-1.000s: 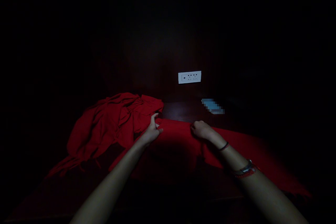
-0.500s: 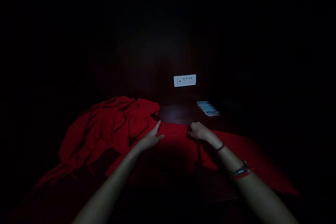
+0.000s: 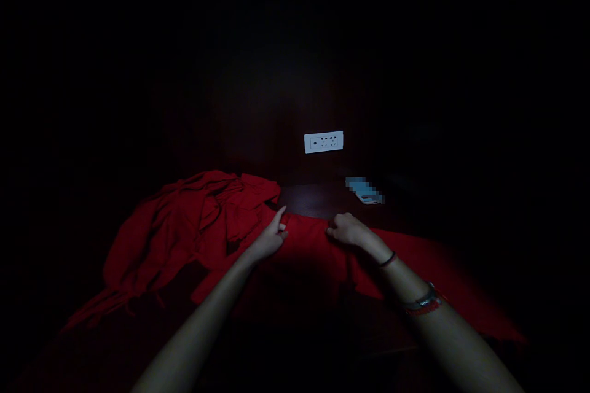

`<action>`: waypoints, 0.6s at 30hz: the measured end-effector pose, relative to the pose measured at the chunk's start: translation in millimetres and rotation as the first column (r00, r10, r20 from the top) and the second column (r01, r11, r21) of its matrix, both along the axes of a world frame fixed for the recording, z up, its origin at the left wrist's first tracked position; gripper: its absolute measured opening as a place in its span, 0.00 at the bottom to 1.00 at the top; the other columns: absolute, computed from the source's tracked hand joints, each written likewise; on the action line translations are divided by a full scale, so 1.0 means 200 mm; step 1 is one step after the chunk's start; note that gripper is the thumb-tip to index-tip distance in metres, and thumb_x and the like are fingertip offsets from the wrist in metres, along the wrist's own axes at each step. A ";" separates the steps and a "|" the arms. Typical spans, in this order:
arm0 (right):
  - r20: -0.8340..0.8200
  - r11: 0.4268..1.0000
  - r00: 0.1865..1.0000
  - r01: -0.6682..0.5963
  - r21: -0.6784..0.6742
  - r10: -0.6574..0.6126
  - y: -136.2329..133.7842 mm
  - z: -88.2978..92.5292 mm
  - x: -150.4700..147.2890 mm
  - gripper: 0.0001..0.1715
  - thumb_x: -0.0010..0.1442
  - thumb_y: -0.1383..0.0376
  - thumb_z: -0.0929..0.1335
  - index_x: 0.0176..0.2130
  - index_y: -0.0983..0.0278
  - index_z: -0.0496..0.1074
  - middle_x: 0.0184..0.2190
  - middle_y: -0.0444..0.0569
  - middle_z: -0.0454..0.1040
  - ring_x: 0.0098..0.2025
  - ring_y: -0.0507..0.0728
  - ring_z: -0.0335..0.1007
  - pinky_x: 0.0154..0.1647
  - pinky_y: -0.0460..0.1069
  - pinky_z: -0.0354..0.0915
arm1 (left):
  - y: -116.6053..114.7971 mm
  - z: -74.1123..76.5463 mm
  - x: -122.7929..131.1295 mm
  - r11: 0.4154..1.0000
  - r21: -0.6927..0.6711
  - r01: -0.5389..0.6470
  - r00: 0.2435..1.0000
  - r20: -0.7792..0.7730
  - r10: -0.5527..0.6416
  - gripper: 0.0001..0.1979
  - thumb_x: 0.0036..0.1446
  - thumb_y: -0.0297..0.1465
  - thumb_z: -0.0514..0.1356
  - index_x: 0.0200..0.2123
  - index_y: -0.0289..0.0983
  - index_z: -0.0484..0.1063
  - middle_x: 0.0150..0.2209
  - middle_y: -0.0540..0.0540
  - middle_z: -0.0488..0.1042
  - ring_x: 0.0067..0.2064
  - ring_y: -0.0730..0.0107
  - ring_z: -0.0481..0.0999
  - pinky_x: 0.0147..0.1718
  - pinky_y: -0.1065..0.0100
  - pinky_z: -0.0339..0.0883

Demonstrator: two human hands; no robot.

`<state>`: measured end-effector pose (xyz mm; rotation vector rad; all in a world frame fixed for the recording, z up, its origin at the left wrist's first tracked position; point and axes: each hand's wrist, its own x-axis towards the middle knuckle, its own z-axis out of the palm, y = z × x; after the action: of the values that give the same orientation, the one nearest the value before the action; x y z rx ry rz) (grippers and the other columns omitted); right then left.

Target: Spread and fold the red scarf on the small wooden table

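A red fringed scarf (image 3: 313, 244) lies spread across a dark surface, with its left part heaped in loose folds. My left hand (image 3: 268, 242) is at the far edge of the flat part, index finger stretched out, thumb and another finger pinched together at the cloth. To its right, my right hand (image 3: 349, 230) has its fingers curled closed on the same edge. The cloth runs between both hands and on to the right beneath my right forearm. Deep shadow hides much of its near part.
A phone (image 3: 364, 190), its screen pixelated, lies beyond my right hand. Behind it a white wall socket (image 3: 323, 142) is set in a dark upright panel. Dark tabletop (image 3: 308, 198) shows between the scarf and the panel. Darkness covers the surroundings.
My left hand has shifted slightly, and its thumb and a finger have come closer together on the cloth. My right hand has moved a touch left, still closed on the edge.
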<state>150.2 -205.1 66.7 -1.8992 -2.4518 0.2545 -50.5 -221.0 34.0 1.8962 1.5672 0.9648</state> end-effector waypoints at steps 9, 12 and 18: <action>-0.059 0.992 0.991 -0.114 0.045 0.117 0.06 -0.03 0.05 0.13 0.53 0.65 0.60 0.33 0.67 0.71 0.31 0.53 0.72 0.32 0.54 0.68 0.28 0.43 0.58 | 0.02 -0.03 0.01 0.991 -0.019 -0.132 0.976 -0.176 0.127 0.38 0.46 0.36 0.58 0.58 0.33 0.44 0.40 0.41 0.70 0.40 0.62 0.69 0.39 0.66 0.60; -0.150 0.970 0.969 -0.171 0.173 0.197 0.08 -0.06 0.06 0.16 0.52 0.65 0.61 0.41 0.68 0.68 0.38 0.55 0.70 0.39 0.54 0.66 0.36 0.44 0.58 | 0.07 -0.05 0.00 0.979 -0.125 -0.158 0.987 -0.046 0.154 0.30 0.51 0.31 0.52 0.56 0.30 0.47 0.49 0.37 0.63 0.48 0.64 0.65 0.43 0.68 0.59; -0.204 0.933 0.916 -0.312 0.177 0.345 0.09 -0.12 0.04 0.24 0.52 0.62 0.63 0.48 0.70 0.62 0.44 0.56 0.66 0.45 0.55 0.61 0.43 0.45 0.55 | 0.00 0.01 0.02 0.945 0.105 -0.311 0.830 -0.454 0.324 0.27 0.55 0.26 0.45 0.58 0.36 0.42 0.46 0.33 0.65 0.46 0.55 0.67 0.41 0.60 0.60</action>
<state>157.7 -187.5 42.1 -1.3102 -2.5368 0.2843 -46.3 -220.8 36.5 2.0276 2.2181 0.6790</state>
